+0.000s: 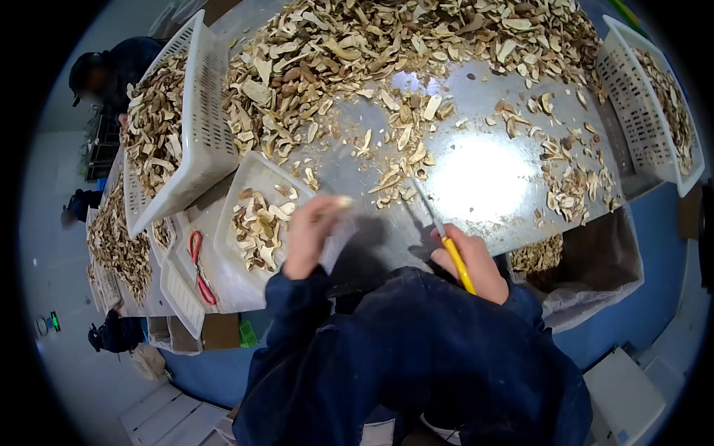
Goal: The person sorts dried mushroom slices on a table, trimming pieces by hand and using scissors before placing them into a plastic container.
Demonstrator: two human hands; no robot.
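Observation:
My left hand [309, 232] is closed on a pale dried mushroom slice [343, 202], near the right side of a small white tray [229, 204] that holds more slices. My right hand [476, 264] grips a yellow-handled tool [457, 264] with a thin metal blade, pointing up and away over the metal table [372, 260]. Loose slices [407, 141] lie just beyond the blade tip. A large heap of dried mushroom slices [335, 52] covers the far part of the table.
White baskets of slices stand at the left [201, 111] and right [632, 111]. Red-handled scissors [198, 260] lie left of the tray. A lined box [602, 260] sits below the right edge. Other people [111, 70] are at the far left.

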